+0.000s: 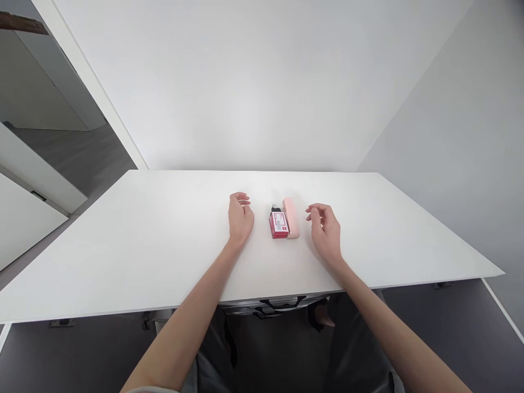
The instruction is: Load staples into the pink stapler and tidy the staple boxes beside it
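A small red-and-white box lies on the white table between my hands. Against its right side rests a long, rounded pink case. Just behind the box is a small black item with a metallic or clear end, partly hidden and too small to name. To the left of this group, my left hand rests on its side with its fingers loosely bent and apart, holding nothing. My right hand sits right of the pink case, not touching it, its fingers loosely curled with a gap and nothing between them.
The white tabletop meets a white wall at the back and a side wall on the right. Beneath the front edge are black handles and my legs. A floor area and white panels lie beyond the left edge.
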`<state>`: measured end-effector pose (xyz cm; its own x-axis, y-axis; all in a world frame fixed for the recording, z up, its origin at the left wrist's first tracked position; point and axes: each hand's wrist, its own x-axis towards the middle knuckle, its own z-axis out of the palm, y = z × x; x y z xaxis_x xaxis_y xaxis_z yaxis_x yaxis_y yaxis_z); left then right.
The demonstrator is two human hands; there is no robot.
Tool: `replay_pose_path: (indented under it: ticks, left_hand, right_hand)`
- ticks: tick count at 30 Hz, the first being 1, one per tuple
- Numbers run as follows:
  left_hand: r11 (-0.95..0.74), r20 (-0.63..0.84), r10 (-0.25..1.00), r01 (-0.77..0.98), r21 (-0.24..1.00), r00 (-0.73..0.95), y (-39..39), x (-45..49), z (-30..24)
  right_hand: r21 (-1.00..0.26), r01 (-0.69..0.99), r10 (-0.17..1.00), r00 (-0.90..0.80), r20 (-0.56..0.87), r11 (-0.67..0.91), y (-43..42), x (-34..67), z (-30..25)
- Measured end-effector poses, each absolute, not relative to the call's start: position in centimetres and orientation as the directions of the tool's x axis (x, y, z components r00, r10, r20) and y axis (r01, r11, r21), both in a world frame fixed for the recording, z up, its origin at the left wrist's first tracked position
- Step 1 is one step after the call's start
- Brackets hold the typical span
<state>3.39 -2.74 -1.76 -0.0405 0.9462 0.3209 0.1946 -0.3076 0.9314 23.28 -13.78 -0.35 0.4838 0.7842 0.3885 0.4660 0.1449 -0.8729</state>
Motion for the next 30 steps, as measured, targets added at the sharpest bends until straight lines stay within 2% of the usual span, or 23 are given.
replay_pose_path:
  ticks: [2, 4, 6, 9, 12, 15, 18, 26, 30]
  left_hand:
    - [-0.287, 0.320, 0.924, 0.172, 0.942, -0.208, -2.6, 3.2, -1.7]
    - [-0.305, 0.338, 0.879, 0.149, 0.941, -0.336, -2.4, 3.1, -1.7]
    - [-0.333, 0.354, 0.837, 0.126, 0.935, -0.417, -2.0, 2.9, -1.7]
    - [-0.319, 0.311, 0.817, 0.068, 0.945, -0.486, -1.0, 2.2, -1.8]
    - [-0.282, 0.261, 0.838, 0.029, 0.959, -0.480, 0.3, 0.7, -1.8]
    - [-0.254, 0.236, 0.867, 0.017, 0.967, -0.439, 1.6, -1.4, -1.5]
    - [-0.219, 0.196, 0.891, -0.010, 0.976, -0.410, 2.3, -3.3, -1.2]
    - [-0.187, 0.211, 0.923, 0.103, 0.977, -0.322, 2.1, -4.0, -1.2]
    - [-0.165, 0.197, 0.931, 0.127, 0.978, -0.308, 1.9, -4.0, -1.0]
  right_hand:
    - [-0.805, 0.554, 0.791, 0.388, 0.474, 0.211, -16.0, 21.4, 0.8]
    - [-0.705, 0.616, 0.814, 0.170, 0.555, 0.352, -18.1, 18.9, 1.8]
    - [-0.613, 0.639, 0.821, -0.051, 0.568, 0.464, -19.7, 16.3, 2.2]
    - [-0.553, 0.697, 0.868, -0.208, 0.452, 0.455, -20.1, 13.0, 1.1]
    - [-0.505, 0.760, 0.905, -0.266, 0.333, 0.409, -18.2, 11.0, -0.8]
    - [-0.496, 0.811, 0.949, -0.230, 0.217, 0.310, -15.0, 10.2, -2.1]
    - [-0.515, 0.832, 0.976, -0.143, 0.164, 0.208, -11.5, 9.8, -2.3]
    - [-0.534, 0.845, 0.985, 0.091, 0.144, 0.000, -5.4, 8.0, -2.0]
    - [-0.562, 0.827, 0.980, 0.135, 0.148, -0.029, -4.9, 8.8, -2.2]
